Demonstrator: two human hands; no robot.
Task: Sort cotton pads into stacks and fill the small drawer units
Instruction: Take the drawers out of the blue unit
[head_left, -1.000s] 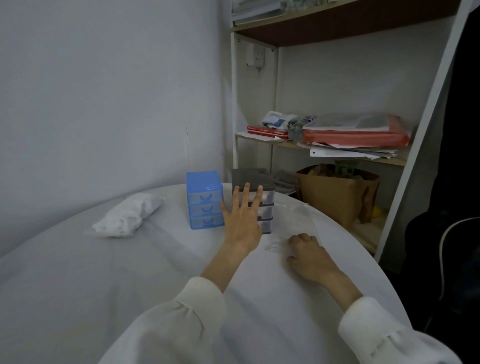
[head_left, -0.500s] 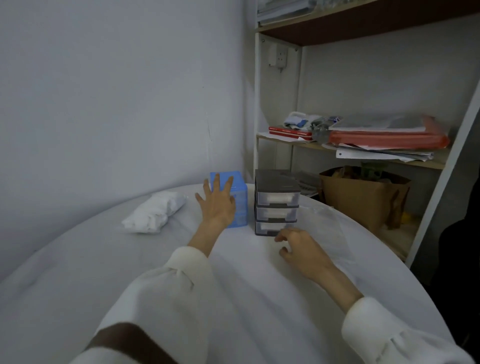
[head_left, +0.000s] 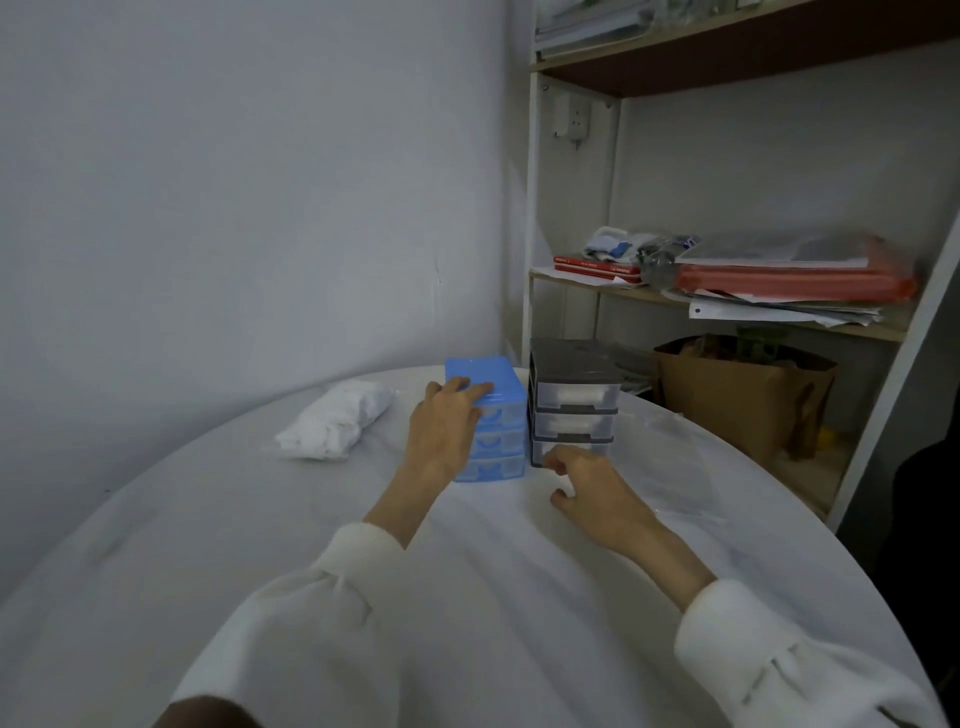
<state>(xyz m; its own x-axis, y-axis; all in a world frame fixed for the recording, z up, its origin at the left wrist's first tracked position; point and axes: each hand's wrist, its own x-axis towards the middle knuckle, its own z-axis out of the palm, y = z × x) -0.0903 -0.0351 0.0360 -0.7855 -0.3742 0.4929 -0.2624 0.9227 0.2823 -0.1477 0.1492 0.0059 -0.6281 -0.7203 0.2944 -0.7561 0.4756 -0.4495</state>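
A second ago the left hand (head_left: 447, 431) lay with spread fingers against the grey drawer unit (head_left: 574, 402); half a second ago it had crossed to the blue drawer unit (head_left: 493, 415), and now its fingers curl over that unit's top front corner while the palm lies against its left face, a grip rather than a flat touch. The right hand (head_left: 589, 491) has moved from the table (head_left: 311, 571) up to the foot of the grey unit, its fingers loosely curled just at the lowest drawer, though whether it pinches the drawer front I cannot tell. This suggests the units are being steadied or drawn closer before any filling starts, since all blue drawers look closed and the bag of cotton pads (head_left: 335, 426) lies untouched on the table, well to the left of the blue unit. Both units stand upright, side by side and nearly touching at the far edge of the table, long axes vertical, drawer fronts facing the person. The bag lies on its side, its long axis running from near left to far right.
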